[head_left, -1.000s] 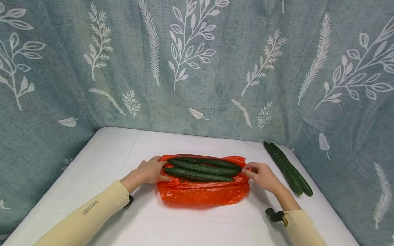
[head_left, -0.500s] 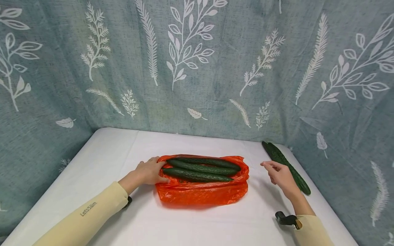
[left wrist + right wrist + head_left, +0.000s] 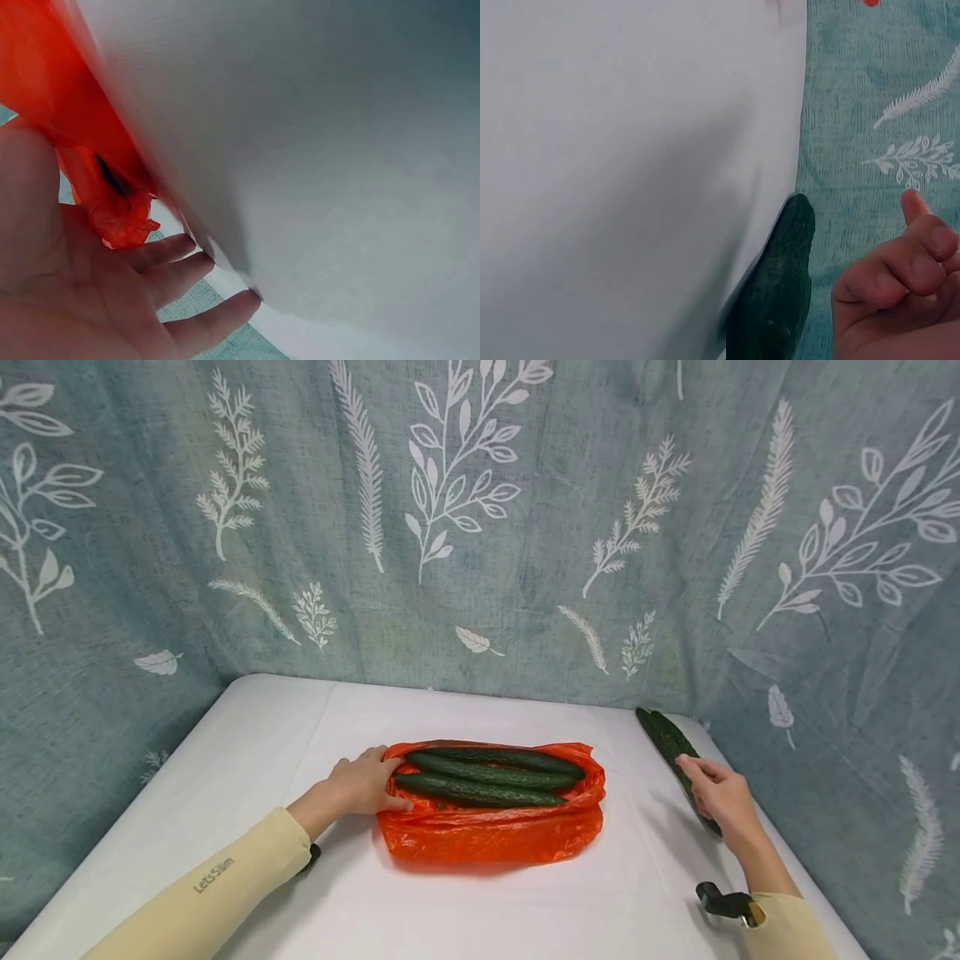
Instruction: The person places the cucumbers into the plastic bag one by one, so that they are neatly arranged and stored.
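Note:
In the head view a red plastic bag [image 3: 491, 839] lies mid-table with its mouth turned up, and several dark green cucumbers [image 3: 487, 768] show side by side inside it. My left hand [image 3: 362, 783] holds the bag's left end, thumb over the near rim. The left wrist view shows red plastic [image 3: 45, 67] beside the thumb and three spread fingers [image 3: 217, 322] reaching down to the table. My right hand [image 3: 722, 795], fingers loosely bent and holding nothing, hovers over a pair of cucumbers [image 3: 666, 737] at the right. One tapered cucumber [image 3: 776, 292] appears beside that hand in the right wrist view.
A white cloth [image 3: 480, 918] covers the table. Behind and along both sides hangs a blue-green curtain [image 3: 315, 510] with white leaf prints. The loose cucumbers lie near the table's right edge.
My right hand has let go of the bag's right rim and moved right, over the loose cucumbers. The left hand stays at the bag's left end.

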`<control>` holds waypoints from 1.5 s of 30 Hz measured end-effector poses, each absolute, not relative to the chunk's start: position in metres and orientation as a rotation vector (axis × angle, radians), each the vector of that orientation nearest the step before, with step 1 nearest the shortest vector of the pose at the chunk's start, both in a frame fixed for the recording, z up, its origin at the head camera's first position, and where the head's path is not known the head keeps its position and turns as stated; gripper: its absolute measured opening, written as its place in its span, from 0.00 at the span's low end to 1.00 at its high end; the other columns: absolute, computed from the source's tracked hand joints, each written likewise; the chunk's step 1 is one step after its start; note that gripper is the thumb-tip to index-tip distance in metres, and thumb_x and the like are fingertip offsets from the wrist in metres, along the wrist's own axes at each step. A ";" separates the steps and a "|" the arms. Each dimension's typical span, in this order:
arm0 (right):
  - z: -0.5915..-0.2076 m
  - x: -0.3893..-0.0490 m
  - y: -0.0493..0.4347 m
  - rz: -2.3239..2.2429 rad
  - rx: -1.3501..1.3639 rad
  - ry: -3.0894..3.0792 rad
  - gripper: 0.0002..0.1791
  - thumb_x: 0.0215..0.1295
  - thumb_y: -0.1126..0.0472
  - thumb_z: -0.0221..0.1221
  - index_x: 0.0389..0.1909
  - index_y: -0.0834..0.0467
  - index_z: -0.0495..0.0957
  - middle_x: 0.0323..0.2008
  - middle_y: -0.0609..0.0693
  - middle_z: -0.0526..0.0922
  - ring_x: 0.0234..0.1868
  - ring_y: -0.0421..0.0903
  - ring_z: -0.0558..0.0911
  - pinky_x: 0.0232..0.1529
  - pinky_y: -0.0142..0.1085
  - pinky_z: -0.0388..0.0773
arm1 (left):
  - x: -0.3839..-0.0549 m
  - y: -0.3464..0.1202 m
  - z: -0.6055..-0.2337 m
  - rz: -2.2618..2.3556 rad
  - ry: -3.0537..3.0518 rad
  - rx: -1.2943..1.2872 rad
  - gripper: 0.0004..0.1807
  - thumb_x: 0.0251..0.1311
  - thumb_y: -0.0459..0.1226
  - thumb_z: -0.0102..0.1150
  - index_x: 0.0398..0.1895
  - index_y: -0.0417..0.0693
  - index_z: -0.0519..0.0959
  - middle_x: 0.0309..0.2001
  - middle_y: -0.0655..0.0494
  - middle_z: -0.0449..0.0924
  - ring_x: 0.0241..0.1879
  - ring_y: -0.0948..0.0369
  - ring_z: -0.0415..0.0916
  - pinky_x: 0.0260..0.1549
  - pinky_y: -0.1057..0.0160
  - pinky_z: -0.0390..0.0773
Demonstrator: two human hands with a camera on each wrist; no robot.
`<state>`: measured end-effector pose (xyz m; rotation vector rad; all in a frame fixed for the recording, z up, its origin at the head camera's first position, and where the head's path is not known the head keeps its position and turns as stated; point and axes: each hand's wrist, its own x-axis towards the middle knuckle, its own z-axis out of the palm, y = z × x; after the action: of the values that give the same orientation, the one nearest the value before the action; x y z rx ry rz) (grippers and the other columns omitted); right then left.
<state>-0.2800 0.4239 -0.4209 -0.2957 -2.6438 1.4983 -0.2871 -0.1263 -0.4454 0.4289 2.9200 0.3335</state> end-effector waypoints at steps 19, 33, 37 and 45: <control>-0.430 -0.270 0.454 1.366 -0.598 -2.664 0.54 0.57 0.24 0.58 0.73 0.58 0.66 0.14 0.41 0.64 0.15 0.43 0.62 0.25 0.46 0.66 | -0.289 -0.128 -0.447 0.339 2.920 0.421 0.48 0.55 0.61 0.68 0.74 0.47 0.67 0.74 0.38 0.60 0.73 0.42 0.58 0.63 0.31 0.63; -0.444 -0.271 0.463 1.330 -0.697 -2.676 0.54 0.59 0.25 0.58 0.73 0.63 0.65 0.78 0.67 0.49 0.76 0.70 0.54 0.68 0.66 0.59 | -0.292 -0.128 -0.446 0.371 2.939 0.439 0.48 0.51 0.62 0.71 0.72 0.47 0.70 0.70 0.39 0.66 0.68 0.44 0.67 0.58 0.35 0.70; -0.445 -0.271 0.464 1.333 -0.728 -2.672 0.51 0.61 0.29 0.59 0.73 0.63 0.65 0.78 0.67 0.50 0.76 0.70 0.54 0.68 0.66 0.59 | -0.294 -0.128 -0.446 0.386 2.939 0.433 0.49 0.50 0.61 0.72 0.72 0.47 0.69 0.70 0.40 0.68 0.66 0.45 0.69 0.57 0.37 0.71; -0.447 -0.272 0.466 1.366 -0.738 -2.658 0.46 0.65 0.35 0.61 0.74 0.61 0.64 0.79 0.66 0.46 0.76 0.71 0.51 0.69 0.66 0.57 | -0.296 -0.129 -0.448 0.466 2.951 0.458 0.49 0.49 0.60 0.74 0.70 0.45 0.68 0.67 0.38 0.68 0.61 0.44 0.73 0.57 0.38 0.74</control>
<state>-0.2724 0.4656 -0.4468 -0.7383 -2.6577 1.3664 -0.2958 -0.1289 -0.4476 0.4580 2.9507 0.4659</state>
